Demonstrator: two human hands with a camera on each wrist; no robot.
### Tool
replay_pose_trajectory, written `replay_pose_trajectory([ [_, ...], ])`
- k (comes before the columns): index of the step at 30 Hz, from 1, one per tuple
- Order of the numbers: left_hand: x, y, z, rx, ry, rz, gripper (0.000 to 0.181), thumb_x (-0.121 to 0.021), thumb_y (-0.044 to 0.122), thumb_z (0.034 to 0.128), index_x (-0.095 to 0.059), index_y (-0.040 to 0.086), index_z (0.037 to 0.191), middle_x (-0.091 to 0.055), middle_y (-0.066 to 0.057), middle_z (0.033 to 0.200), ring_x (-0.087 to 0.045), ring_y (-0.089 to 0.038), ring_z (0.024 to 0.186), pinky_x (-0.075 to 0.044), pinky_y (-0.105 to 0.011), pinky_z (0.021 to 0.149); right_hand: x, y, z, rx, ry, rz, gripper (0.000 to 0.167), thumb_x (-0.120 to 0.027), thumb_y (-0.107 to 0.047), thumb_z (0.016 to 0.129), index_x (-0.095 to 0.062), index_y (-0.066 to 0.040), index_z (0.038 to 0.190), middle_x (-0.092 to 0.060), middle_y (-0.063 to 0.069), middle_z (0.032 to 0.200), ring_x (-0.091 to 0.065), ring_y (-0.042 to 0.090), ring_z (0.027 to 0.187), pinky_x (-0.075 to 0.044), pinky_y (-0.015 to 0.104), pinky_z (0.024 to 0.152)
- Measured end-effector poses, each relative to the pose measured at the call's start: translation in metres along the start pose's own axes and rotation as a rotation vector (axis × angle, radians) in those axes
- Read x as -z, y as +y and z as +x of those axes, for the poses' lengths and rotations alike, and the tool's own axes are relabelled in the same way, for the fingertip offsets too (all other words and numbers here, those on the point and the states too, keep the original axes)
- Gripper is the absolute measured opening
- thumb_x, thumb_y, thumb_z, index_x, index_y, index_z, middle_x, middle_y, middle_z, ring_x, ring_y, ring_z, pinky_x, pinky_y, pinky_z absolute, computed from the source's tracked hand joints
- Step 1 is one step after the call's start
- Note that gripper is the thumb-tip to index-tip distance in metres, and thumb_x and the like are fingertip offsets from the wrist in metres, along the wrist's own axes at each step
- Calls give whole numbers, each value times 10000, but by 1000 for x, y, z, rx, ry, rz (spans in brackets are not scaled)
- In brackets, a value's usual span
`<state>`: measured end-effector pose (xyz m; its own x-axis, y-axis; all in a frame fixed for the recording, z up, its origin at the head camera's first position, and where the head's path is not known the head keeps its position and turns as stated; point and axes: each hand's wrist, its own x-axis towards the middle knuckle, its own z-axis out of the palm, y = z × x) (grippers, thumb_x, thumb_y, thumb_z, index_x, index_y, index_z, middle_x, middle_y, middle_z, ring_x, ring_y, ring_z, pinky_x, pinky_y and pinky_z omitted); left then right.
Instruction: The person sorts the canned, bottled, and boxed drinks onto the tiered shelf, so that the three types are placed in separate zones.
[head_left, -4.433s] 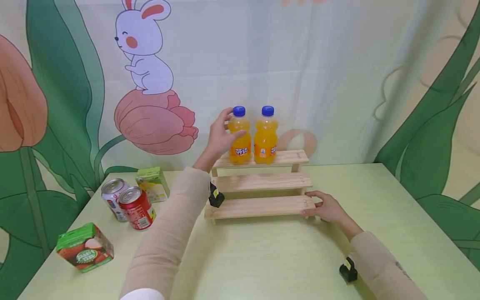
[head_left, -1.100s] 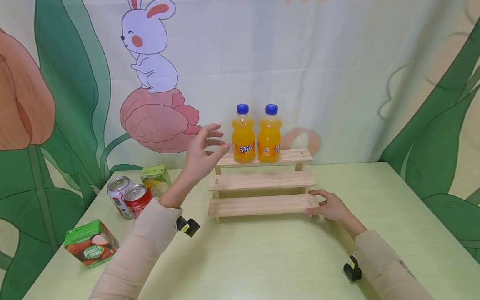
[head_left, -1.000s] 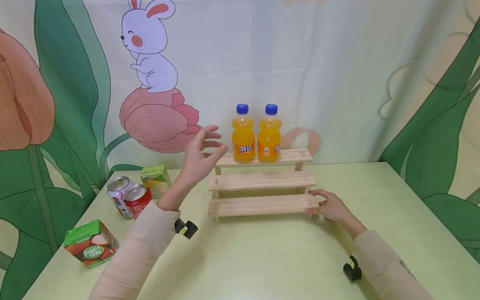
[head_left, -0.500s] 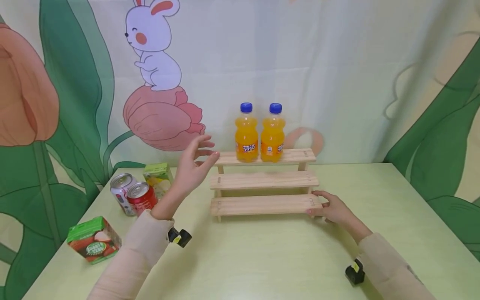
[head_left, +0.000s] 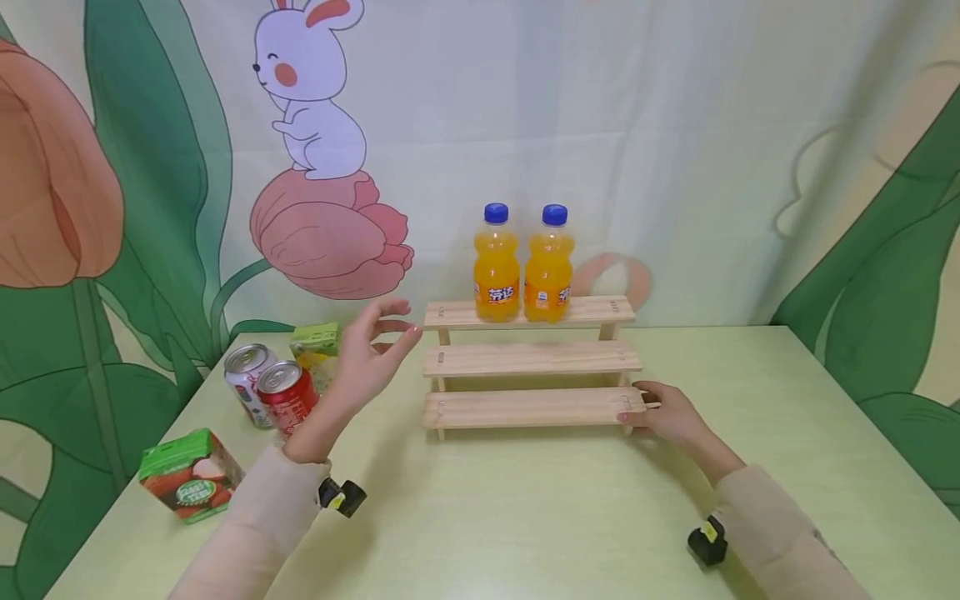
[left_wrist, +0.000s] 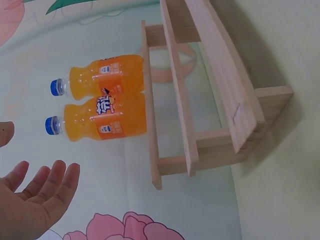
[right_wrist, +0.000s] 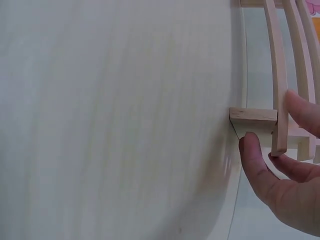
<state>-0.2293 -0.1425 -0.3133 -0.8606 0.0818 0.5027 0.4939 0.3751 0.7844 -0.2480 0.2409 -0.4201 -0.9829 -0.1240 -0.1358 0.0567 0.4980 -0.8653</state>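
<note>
so, let's lay a clock over the head view, its middle on the wooden three-step shelf and twelve at the top. one orange fanta bottle near eleven o'clock and a second fanta bottle just past twelve stand straight up on the top step, with a small gap between them. our left hand is at nine o'clock, off the shelf and apart from the bottles. its fingers are loosely bent, with a wide gap to the thumb, and we hold nothing in it. our right hand, between three and four, pinches the end of the bottom step in a narrow grip.

farther out toward nine are a red soda can, a silver soda can and a yellow-and-green drink box. a lychee drink box sits nearer eight.

we think the shelf is light and stiff, and bare wood should not slip much. with the bottles up high it may tip, so its two ends are good places to hold. the bottles look full, so we guess they are a bit heavy, smooth and squeezy. their skinny waist looks like the best spot to grab, not just the blue cap.
</note>
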Motion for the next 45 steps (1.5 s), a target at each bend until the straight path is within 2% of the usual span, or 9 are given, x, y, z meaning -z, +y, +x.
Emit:
replay_pose_trajectory([
  [5, 6, -8, -10, 26, -8, 17, 352, -624, 61, 850, -500, -6, 1172, -539, -129, 1139, -584, -244, 962, -503, -246, 717, -1, 0, 0, -1, 6, -8, 688, -682, -77, 797, -295, 170, 1310, -428, 357, 1179, -584, 263, 883, -532, 351, 721],
  [11, 15, -12, -20, 70, -13, 27, 369, -614, 80, 863, -479, 11, 1199, -521, -119, 1167, -570, -257, 998, -497, -391, 790, 0, 1, 1, -18, 3, -28, 715, -696, -114, 794, -292, 155, 1321, -431, 362, 1187, -599, 229, 841, -534, 354, 698],
  [14, 18, -14, -23, 96, -9, 34, 356, -611, 96, 868, -478, 17, 1189, -519, -109, 1158, -566, -248, 1009, -493, -394, 808, 0, 3, 2, -22, 1, -29, 732, -699, -125, 795, -281, 154, 1327, -436, 366, 1185, -602, 226, 839, -535, 353, 692],
  [20, 26, -20, -31, 118, 14, 57, 390, -631, 104, 856, -472, 39, 1205, -527, -98, 1136, -566, -235, 1005, -496, -340, 791, 0, 3, 4, -18, 14, -44, 717, -708, -125, 785, -310, 150, 1314, -505, 329, 1100, -582, 168, 752, -530, 320, 647],
  [27, 37, -25, -41, 147, 58, 79, 422, -641, 93, 846, -466, 34, 1226, -541, -109, 1139, -571, -229, 1000, -465, -176, 762, 0, 1, 2, -27, 26, -78, 701, -710, -137, 781, -337, 138, 1306, -550, 270, 1026, -543, 152, 699, -514, 301, 616],
  [33, 47, -31, -49, 157, 90, 86, 421, -630, 93, 855, -463, 29, 1237, -543, -109, 1124, -564, -214, 992, -460, -171, 762, 1, 0, 0, -26, 17, -87, 714, -702, -163, 797, -318, 130, 1322, -551, 256, 1015, -538, 171, 712, -506, 307, 599],
  [38, 55, -32, -57, 156, 120, 102, 400, -632, 94, 853, -476, 25, 1215, -558, -115, 1102, -559, -175, 966, -443, -195, 749, 3, 3, 0, -16, 7, -44, 754, -726, -222, 776, -329, 107, 1327, -553, 240, 1005, -532, 180, 724, -499, 299, 592],
  [42, 61, -35, -63, 173, 128, 119, 396, -628, 119, 859, -473, 21, 1210, -544, -128, 1111, -548, -138, 963, -439, -146, 764, 5, 6, 1, 13, -2, -30, 767, -736, -263, 764, -343, 95, 1318, -562, 224, 966, -527, 172, 708, -488, 284, 572],
  [45, 65, -39, -68, 201, 136, 112, 403, -624, 118, 862, -465, 18, 1218, -525, -124, 1129, -538, -95, 955, -443, -105, 756, 3, 4, 1, -6, 5, -37, 741, -724, -237, 779, -340, 81, 1327, -564, 223, 986, -524, 166, 713, -481, 280, 565],
])
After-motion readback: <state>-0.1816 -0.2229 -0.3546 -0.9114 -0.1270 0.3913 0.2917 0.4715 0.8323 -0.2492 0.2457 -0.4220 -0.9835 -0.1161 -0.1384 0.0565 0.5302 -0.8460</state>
